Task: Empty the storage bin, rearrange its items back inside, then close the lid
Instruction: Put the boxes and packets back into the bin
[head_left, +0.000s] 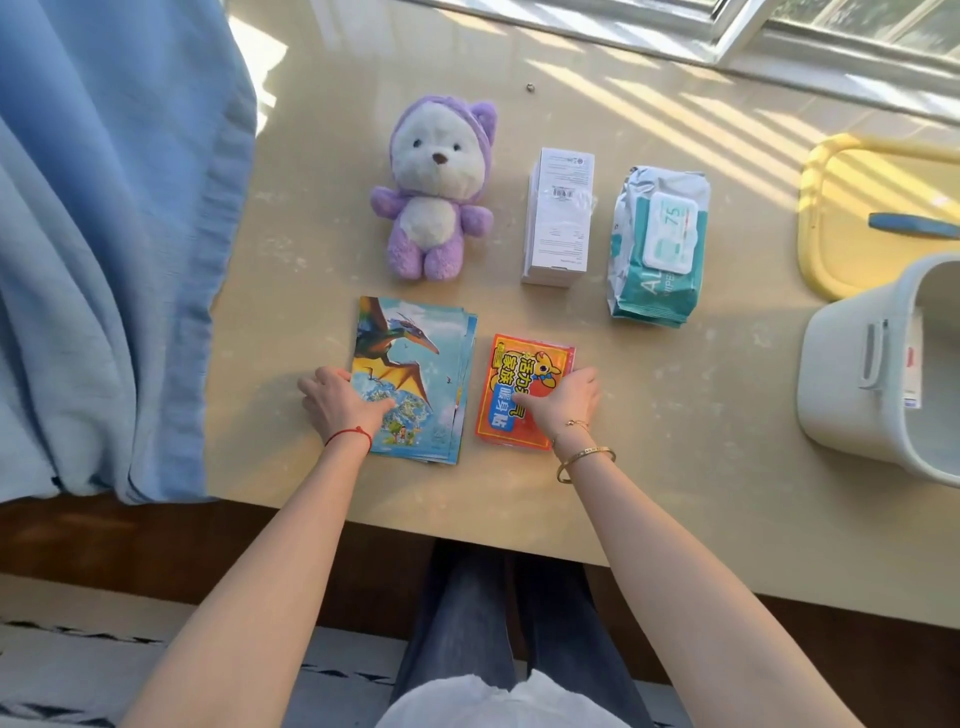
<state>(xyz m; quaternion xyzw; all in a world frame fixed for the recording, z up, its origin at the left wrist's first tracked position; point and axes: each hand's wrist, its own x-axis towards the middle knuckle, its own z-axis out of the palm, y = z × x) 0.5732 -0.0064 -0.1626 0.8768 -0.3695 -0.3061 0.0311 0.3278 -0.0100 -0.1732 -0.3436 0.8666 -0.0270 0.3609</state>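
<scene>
Five items lay set out in two tidy rows on the pale table (675, 415), apparently so each could be seen and reached before repacking. In the far row stood a purple plush bear (434, 192), a white carton (560, 218) and a pack of wet wipes (658, 244), each well apart from the next. In the near row lay a stack of dinosaur booklets (415, 379) and, just beside it, a stack of red-and-yellow packets (519, 389). The left hand (345, 402) rested flat on the lower left corner of the booklets, fingers spread and relaxed; the right hand (563, 402) lay on the packets likewise, though whether its fingertips curled under the right edge could not be told. Both seemed to be squaring the stacks rather than lifting them. The storage bin (852, 395), white-grey plastic with a side handle, stood open at the right edge of the table, partly cut off by the frame, its visible interior showing nothing but a label. Its yellow lid (831, 218) lay flat behind it. Emptying looked complete; repacking not yet begun.
</scene>
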